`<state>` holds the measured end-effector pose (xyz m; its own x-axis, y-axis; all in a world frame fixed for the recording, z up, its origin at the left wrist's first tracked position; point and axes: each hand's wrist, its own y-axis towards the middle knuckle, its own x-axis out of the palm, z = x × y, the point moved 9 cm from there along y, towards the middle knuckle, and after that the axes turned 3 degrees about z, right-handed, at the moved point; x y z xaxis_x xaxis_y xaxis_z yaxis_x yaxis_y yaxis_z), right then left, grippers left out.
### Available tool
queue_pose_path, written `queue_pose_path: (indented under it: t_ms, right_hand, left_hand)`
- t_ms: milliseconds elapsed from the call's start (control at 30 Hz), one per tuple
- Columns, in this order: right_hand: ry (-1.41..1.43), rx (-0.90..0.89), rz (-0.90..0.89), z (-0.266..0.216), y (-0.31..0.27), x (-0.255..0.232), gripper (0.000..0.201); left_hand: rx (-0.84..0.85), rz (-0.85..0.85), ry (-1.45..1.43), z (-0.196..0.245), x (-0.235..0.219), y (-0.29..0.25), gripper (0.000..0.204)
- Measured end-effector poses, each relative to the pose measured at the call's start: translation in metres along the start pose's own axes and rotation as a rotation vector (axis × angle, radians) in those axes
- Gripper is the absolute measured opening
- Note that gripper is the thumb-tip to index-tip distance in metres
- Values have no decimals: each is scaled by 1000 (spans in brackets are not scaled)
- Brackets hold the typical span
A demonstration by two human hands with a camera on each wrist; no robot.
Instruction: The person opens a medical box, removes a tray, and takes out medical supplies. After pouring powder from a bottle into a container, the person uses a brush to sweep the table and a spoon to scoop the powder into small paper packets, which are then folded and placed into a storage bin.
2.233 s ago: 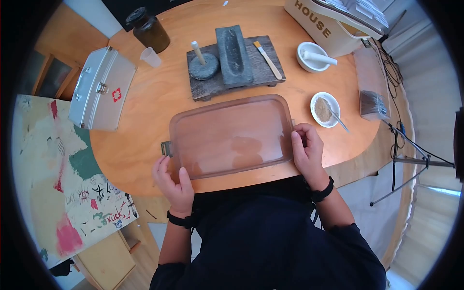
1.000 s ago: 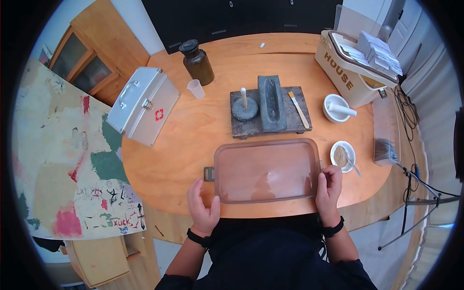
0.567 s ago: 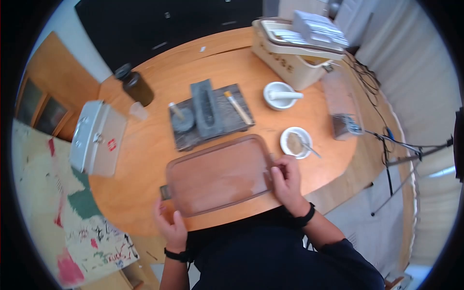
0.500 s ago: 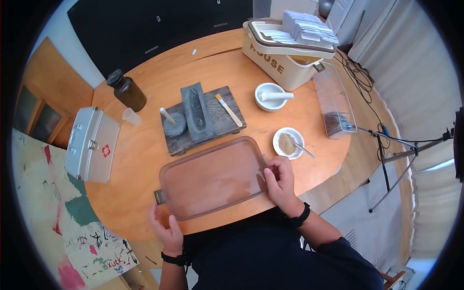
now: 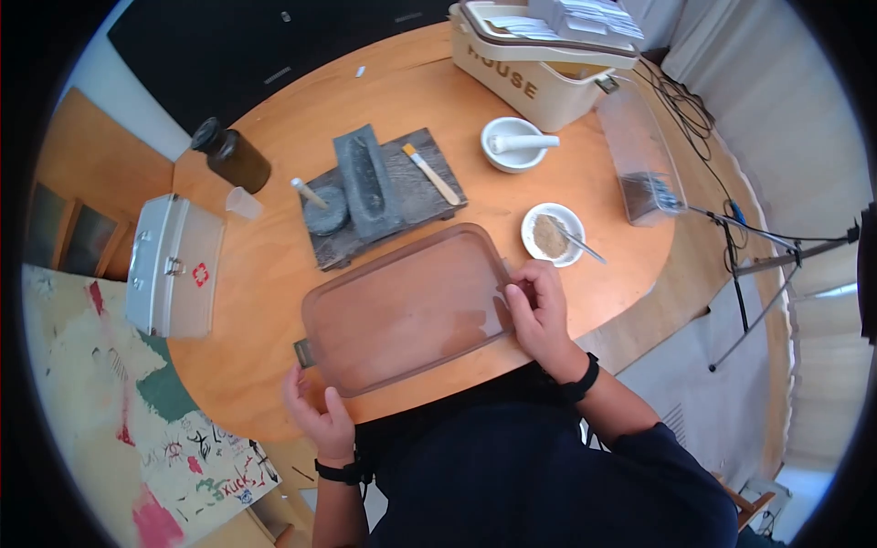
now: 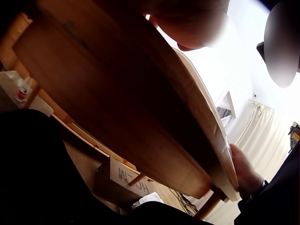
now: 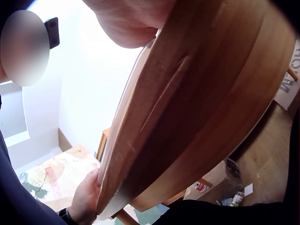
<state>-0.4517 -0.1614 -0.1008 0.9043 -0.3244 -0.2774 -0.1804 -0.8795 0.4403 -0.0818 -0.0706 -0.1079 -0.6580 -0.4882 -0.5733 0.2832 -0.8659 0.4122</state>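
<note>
A translucent brown plastic lid [image 5: 402, 310] lies on the table near its front edge, a small latch [image 5: 303, 353] at its left end. My left hand [image 5: 322, 425] rests beside that latch, fingers loosely bent and thumb close to the lid's front corner. At the opposite end my right hand [image 5: 543, 315] has its thumb against the rim and its fingers curled about the edge. In the left wrist view the left hand [image 6: 192, 23] appears over the table edge [image 6: 206, 108]; the right wrist view likewise has the right hand [image 7: 133, 21] above it. The lid is hidden there.
Behind the lid, a dark board [image 5: 420, 203] bears a stone trough [image 5: 370, 183], a stone wheel [image 5: 326, 215] and a brush [image 5: 431, 173]. A powder bowl [image 5: 528, 239] and mortar [image 5: 507, 163] stand right; a first-aid case [image 5: 187, 265], brown bottle [image 5: 239, 163] and plastic cup [image 5: 243, 203] left.
The head view has swung about, shifting everything across the picture. Both hands stay at the lid's two ends, and the lid keeps its place on the table.
</note>
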Motion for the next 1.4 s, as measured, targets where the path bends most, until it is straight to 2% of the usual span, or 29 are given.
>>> queue_pose_path:
  t_ms: [100, 133, 333, 667, 733, 967, 1033, 1067, 1167, 1233, 1400]
  right_hand:
    - [-16, 47, 29, 4, 0, -2, 13]
    - [-69, -9, 18, -1, 1, -3, 13]
    - [26, 87, -16, 4, 0, -2, 13]
    - [-22, 34, -3, 0, 1, -2, 15]
    - [-10, 80, -8, 6, -1, -1, 14]
    - [-10, 43, -7, 2, 1, -2, 14]
    - [11, 84, 3, 5, 0, -3, 14]
    - [-32, 11, 19, 0, 1, -4, 14]
    - [-36, 17, 2, 4, 0, -3, 13]
    - [-12, 16, 1, 9, -2, -1, 12]
    - [-12, 64, -20, 8, 0, -1, 13]
  left_hand:
    - [-11, 6, -12, -5, 4, -2, 56]
    - [3, 13, -41, -4, 5, -2, 56]
    - [-14, -7, -16, -5, 4, -1, 57]
    - [-5, -9, -8, -5, 3, -1, 59]
    - [10, -5, -6, -2, 4, 1, 58]
    - [0, 5, 17, -4, 2, -1, 58]
    - [-1, -23, -12, 1, 3, 1, 59]
    - [-9, -9, 8, 0, 4, 1, 59]
    - [-36, 38, 18, -3, -6, -4, 60]
    - [22, -12, 13, 6, -9, 6, 61]
    - [19, 64, -22, 22, -37, 78, 61]
